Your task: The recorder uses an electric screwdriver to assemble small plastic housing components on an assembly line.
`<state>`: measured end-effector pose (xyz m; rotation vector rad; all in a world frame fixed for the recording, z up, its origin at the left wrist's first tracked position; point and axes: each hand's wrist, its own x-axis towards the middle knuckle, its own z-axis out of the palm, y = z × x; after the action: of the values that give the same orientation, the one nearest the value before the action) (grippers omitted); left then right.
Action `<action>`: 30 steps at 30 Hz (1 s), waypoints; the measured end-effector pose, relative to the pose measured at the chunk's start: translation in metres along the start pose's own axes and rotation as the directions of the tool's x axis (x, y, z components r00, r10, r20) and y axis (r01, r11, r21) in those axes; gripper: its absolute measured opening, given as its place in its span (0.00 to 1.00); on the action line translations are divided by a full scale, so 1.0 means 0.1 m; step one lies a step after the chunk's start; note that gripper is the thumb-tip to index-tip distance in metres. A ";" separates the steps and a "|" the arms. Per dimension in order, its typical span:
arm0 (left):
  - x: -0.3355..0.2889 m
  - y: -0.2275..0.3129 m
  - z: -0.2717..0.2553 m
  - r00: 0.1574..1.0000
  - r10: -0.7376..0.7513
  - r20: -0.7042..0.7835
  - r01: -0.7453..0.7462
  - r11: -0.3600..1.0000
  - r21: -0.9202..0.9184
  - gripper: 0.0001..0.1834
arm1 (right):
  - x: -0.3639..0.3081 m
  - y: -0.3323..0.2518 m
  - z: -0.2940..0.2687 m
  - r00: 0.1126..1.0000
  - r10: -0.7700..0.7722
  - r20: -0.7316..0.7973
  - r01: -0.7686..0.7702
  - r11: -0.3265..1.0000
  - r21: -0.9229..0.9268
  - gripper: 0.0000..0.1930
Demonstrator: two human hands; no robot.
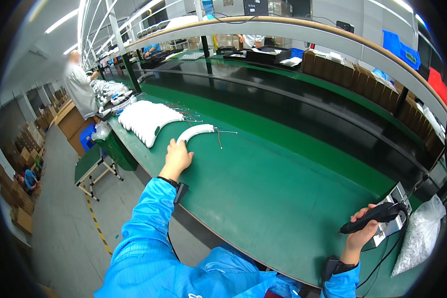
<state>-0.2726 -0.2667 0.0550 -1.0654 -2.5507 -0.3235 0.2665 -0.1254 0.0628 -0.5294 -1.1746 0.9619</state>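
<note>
My left hand (178,158) grips the near end of a curved white plastic part (197,130), which lies on the green bench top. Thin red and white wires stick out of the part's far end. Just beyond it, similar curved white parts (149,118) sit side by side in a row, their wires pointing right. Over at the right, my right hand (361,232) is closed around a black electric screwdriver (375,218) with a cord, its tip pointing left above the bench. A metal box-like device (396,223) stands just behind that hand.
A clear bag of small white pieces (418,241) rests at the right end of the bench (263,198). Behind runs a dark conveyor belt (263,102) under a raised rail (283,22). To the left are a stool (89,166), a green bin (116,151) and a standing co-worker (80,87).
</note>
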 end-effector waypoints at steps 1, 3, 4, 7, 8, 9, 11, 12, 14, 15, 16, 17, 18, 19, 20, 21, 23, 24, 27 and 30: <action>0.03 -0.10 0.03 0.994 -0.070 0.078 0.075 0.995 -0.062 0.33 | 0.00 -0.03 0.01 1.000 0.002 -0.004 -0.002 1.000 -0.008 0.38; 0.06 -0.21 0.08 0.977 -0.133 0.164 0.152 0.982 -0.113 0.36 | 0.00 -0.06 0.02 1.000 0.009 -0.010 -0.010 1.000 -0.017 0.38; 0.07 -0.25 0.11 0.978 -0.124 0.168 0.150 0.978 -0.146 0.36 | 0.01 -0.06 0.03 1.000 0.005 -0.001 -0.005 1.000 -0.026 0.38; 0.09 -0.29 0.10 0.978 -0.119 0.169 0.151 0.969 -0.194 0.37 | 0.02 -0.04 0.02 1.000 0.002 0.001 -0.002 1.000 -0.025 0.38; 0.10 -0.29 0.07 0.979 -0.122 0.166 0.156 0.965 -0.211 0.36 | 0.02 -0.05 0.01 1.000 0.002 -0.005 -0.002 1.000 -0.016 0.38; 0.11 -0.30 0.09 0.982 -0.114 0.153 0.147 0.965 -0.219 0.36 | 0.02 -0.04 0.00 1.000 -0.012 -0.011 0.012 1.000 -0.012 0.38; 0.05 -0.36 0.14 0.984 -0.088 0.155 0.124 0.961 -0.246 0.38 | 0.01 -0.03 0.00 1.000 0.016 -0.001 -0.016 1.000 -0.012 0.38; 0.01 -0.38 0.11 0.987 -0.083 0.140 0.116 0.961 -0.251 0.38 | 0.00 -0.02 0.00 1.000 0.018 -0.002 -0.018 1.000 -0.023 0.38; -0.10 -0.35 0.02 0.980 -0.079 0.182 0.126 0.958 -0.258 0.40 | -0.01 -0.02 -0.03 1.000 0.000 0.024 0.001 1.000 -0.017 0.35; -0.15 -0.33 -0.05 0.981 -0.078 0.176 0.123 0.957 -0.263 0.40 | -0.01 -0.02 -0.04 0.998 -0.003 0.061 0.004 1.000 -0.010 0.33; -0.19 -0.30 -0.11 0.975 -0.051 0.216 0.108 0.959 -0.264 0.40 | -0.02 -0.02 -0.05 0.998 -0.010 0.062 0.011 1.000 -0.010 0.33; -0.22 -0.29 -0.12 0.966 -0.023 0.256 0.093 0.960 -0.265 0.40 | -0.03 -0.03 -0.05 0.999 -0.008 0.049 0.009 1.000 -0.011 0.33; -0.26 -0.31 -0.12 0.972 -0.009 0.234 0.073 0.961 -0.266 0.36 | -0.03 -0.02 -0.04 0.999 -0.003 0.039 0.003 1.000 -0.009 0.33; -0.26 -0.33 -0.11 0.973 -0.014 0.231 0.077 0.961 -0.267 0.36 | -0.03 -0.03 -0.03 0.999 -0.005 0.044 0.005 1.000 -0.006 0.33; -0.25 -0.36 -0.10 0.976 -0.010 0.218 0.072 0.959 -0.274 0.34 | -0.02 -0.04 -0.01 0.999 -0.002 0.036 0.002 1.000 -0.007 0.33; -0.25 -0.38 -0.09 0.978 -0.006 0.208 0.066 0.958 -0.279 0.32 | -0.03 -0.04 0.00 1.000 0.004 0.027 -0.004 1.000 -0.008 0.33; -0.23 -0.43 -0.10 0.983 -0.040 0.178 0.089 0.957 -0.277 0.31 | -0.04 -0.04 0.01 1.000 0.004 0.021 -0.003 1.000 -0.012 0.33; -0.19 -0.44 -0.11 0.987 -0.068 0.144 0.106 0.954 -0.279 0.30 | -0.02 -0.03 0.01 1.000 -0.003 0.010 0.003 1.000 -0.016 0.32; -0.13 -0.49 -0.08 0.987 -0.092 0.129 0.123 0.958 -0.258 0.29 | -0.02 -0.02 -0.02 0.999 0.000 0.038 0.000 1.000 0.007 0.32; -0.08 -0.63 0.02 0.986 -0.161 0.029 0.163 0.948 -0.274 0.29 | -0.02 -0.01 -0.01 0.999 0.002 0.042 -0.002 1.000 0.003 0.32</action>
<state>-0.3129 -0.3151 0.0454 -0.9478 -2.6595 -0.7390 0.2679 -0.1274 0.0626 -0.5104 -1.2104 0.9804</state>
